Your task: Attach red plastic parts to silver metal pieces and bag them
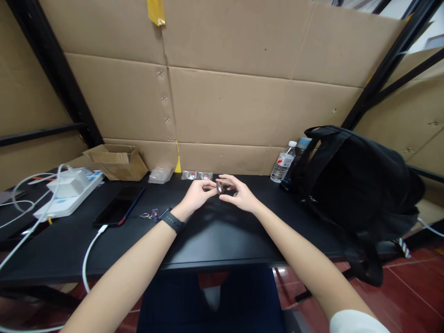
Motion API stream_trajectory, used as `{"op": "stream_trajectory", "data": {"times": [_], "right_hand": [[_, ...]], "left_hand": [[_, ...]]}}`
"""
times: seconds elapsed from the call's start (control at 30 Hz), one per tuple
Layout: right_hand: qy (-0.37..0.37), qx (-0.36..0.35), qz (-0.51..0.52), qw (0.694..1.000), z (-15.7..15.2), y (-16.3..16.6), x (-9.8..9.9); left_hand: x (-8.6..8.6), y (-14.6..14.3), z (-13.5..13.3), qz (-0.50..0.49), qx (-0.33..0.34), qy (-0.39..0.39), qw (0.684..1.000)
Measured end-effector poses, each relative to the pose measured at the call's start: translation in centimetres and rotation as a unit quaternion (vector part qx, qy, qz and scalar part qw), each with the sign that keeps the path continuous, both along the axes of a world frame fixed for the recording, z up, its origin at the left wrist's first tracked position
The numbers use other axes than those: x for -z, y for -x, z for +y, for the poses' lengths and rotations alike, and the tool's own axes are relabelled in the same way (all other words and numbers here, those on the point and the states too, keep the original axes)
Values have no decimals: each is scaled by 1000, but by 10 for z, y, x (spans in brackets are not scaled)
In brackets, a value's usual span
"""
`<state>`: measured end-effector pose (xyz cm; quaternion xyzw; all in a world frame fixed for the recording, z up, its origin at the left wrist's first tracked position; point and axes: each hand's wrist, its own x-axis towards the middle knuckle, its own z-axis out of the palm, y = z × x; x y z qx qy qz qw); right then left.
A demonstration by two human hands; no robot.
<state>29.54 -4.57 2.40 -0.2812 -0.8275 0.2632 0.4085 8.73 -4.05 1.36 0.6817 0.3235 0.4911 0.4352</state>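
Observation:
Over the black table [222, 236], my left hand [197, 198] pinches a small round, dark, shiny piece [219, 188] between thumb and fingertips. Its exact kind is too small to make out. My right hand [243, 196] curves around the other side of this piece, its thumb and fingers apart. Whether the right fingertips touch it, I cannot tell. Behind the hands lie small clear packets [197, 175] with round items in them. A keychain [151, 215] rests left of my left wrist, which wears a dark watch [171, 219].
At the left are a phone [120, 206] on a white cable, a power strip [71, 194], a cardboard box [120, 162] and a clear plastic bag [160, 175]. A water bottle [283, 163] and a black backpack [357, 185] stand at the right. Cardboard [229, 106] walls the back.

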Motion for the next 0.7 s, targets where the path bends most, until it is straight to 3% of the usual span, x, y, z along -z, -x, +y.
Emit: {"op": "stream_trajectory", "data": {"times": [0.2,0.4,0.7], "right_hand": [[0,2,-11,1000,0,1,2],[-42,33,-62,997,-1,0,2],[-17,13,-20,1000,0,2,4]], "left_hand": [[3,2,2,-2,-6,26,1000],[5,6,7,70,-2,-13,997],[11,2,10,61,3,-43,997]]}}
